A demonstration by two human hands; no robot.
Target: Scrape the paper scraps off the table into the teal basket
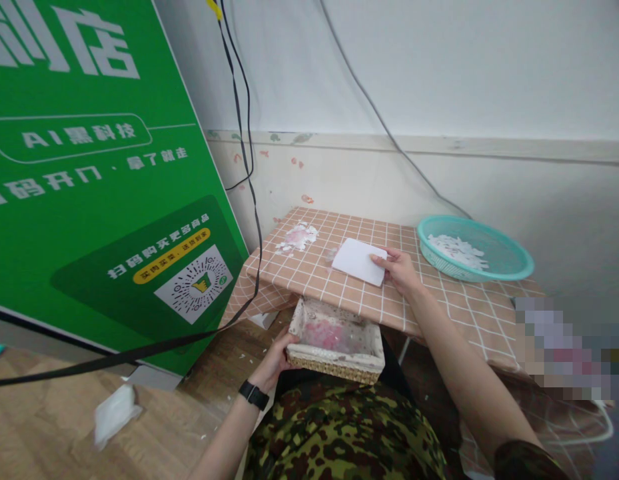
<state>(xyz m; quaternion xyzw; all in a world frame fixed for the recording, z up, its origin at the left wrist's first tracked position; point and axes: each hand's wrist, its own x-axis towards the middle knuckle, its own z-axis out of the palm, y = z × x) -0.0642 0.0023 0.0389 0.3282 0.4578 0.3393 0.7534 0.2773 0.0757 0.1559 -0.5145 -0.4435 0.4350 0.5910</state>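
Note:
My left hand is closed on the left rim of a woven basket with a pale cloth liner, held below the table's front edge. Pink and whitish bits lie in the basket. Between the thumb and fingers of my right hand is a white card, kept low over the checked tablecloth. Its left edge is close to some pale scraps on the cloth. Whether the card touches the table, I cannot tell. Farther left on the table sits a small pile of white and pink scraps.
A turquoise plastic colander with white pieces stands at the table's right. To the left rises a green printed panel, with a black strap hanging before it. A white plastic bag lies on the wooden floor.

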